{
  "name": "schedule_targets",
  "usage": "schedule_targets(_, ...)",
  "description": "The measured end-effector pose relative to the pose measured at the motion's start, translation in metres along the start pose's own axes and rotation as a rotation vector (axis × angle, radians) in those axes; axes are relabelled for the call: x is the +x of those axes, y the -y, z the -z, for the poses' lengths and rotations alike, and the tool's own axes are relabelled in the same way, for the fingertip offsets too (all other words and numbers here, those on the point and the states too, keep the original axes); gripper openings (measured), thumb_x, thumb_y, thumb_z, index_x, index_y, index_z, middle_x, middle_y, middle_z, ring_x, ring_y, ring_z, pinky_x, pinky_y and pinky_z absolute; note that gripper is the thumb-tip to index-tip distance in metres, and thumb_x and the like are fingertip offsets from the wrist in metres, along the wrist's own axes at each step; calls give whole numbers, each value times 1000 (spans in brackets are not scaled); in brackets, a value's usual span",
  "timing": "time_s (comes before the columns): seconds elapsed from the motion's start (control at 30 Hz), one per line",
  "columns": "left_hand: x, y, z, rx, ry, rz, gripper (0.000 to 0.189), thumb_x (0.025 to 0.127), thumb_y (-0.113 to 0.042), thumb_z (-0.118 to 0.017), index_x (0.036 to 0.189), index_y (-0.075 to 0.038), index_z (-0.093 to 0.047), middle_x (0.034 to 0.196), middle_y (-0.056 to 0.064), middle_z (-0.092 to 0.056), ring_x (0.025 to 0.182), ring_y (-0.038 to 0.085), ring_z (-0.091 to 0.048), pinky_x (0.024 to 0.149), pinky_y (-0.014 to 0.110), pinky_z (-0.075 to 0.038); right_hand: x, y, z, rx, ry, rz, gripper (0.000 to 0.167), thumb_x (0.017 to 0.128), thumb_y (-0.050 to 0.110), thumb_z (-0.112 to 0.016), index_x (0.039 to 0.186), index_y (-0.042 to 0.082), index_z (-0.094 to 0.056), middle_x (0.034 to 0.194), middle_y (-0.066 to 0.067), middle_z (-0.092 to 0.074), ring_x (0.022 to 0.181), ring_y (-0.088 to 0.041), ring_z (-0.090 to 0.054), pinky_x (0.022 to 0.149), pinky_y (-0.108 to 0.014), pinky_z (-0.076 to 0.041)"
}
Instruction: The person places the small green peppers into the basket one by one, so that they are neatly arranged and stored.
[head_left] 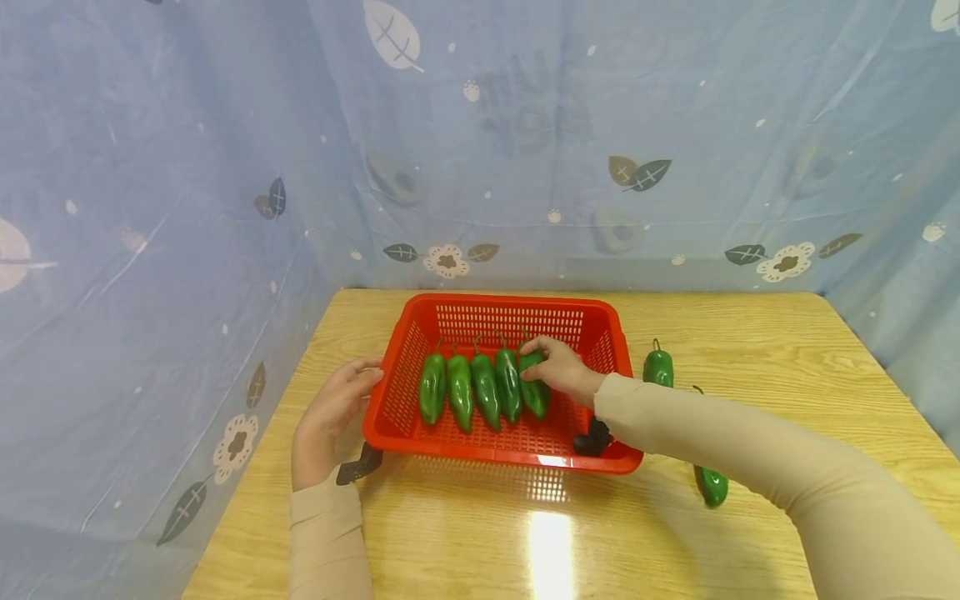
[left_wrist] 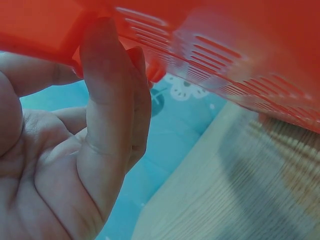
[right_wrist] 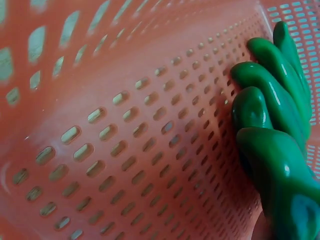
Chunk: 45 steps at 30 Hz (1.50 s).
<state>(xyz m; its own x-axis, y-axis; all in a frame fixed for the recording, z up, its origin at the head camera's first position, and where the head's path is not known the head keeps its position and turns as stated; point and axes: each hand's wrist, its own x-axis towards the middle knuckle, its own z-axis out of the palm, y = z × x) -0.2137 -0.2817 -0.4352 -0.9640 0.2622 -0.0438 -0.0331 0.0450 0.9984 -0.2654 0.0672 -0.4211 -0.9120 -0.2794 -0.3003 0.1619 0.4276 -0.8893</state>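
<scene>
A red perforated plastic basket (head_left: 480, 454) holds several glossy green peppers (head_left: 460, 392) in a row, stems toward the far wall. My left hand (head_left: 337, 408) grips the basket's left rim; in the left wrist view its fingers (left_wrist: 107, 75) curl up under the red edge. Inside the basket, my right hand (head_left: 558, 367) holds the rightmost green pepper (head_left: 536, 398) between thumb and fingers, alongside the others. That same pepper (right_wrist: 272, 160) is nearest in the right wrist view, where only a sliver of the hand shows at the bottom edge.
On the wooden table (head_left: 450, 533), right of the basket, lie a green pepper (head_left: 658, 367) and another pepper (head_left: 711, 485), partly hidden by my right sleeve (head_left: 712, 442). A blue patterned curtain (head_left: 510, 167) stands behind the table and along its sides.
</scene>
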Motion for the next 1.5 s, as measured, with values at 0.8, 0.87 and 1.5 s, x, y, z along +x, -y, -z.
schedule_targets(0.8,-1,0,0,-30,-7,-3,36,99,-7,-44,129,12,-37,92,-4,-69,84,10,-66,75,28,-55,9,-10,-12,-271,-39,46,39,81,2,-69,116,8,-53,135,-19,-50,103,-29,-54,76,-34,-48)
schedule_targets(0.87,0,0,0,-25,-6,-2,37,99,-7,-44,129,13,-36,93,-4,-69,84,10,-66,75,28,-55,8,-9,-14,-284,-38,49,39,81,1,-69,116,9,-53,133,-19,-51,103,-29,-55,75,-34,-49)
schedule_targets(1.5,0,4,2,-35,43,-87,25,98,-7,-44,121,4,-47,95,0,-69,84,12,-67,73,28,-55,8,-8,-14,-355,-78,129,37,75,-1,-69,110,2,-60,127,-26,-49,119,-35,-45,86,-40,-49)
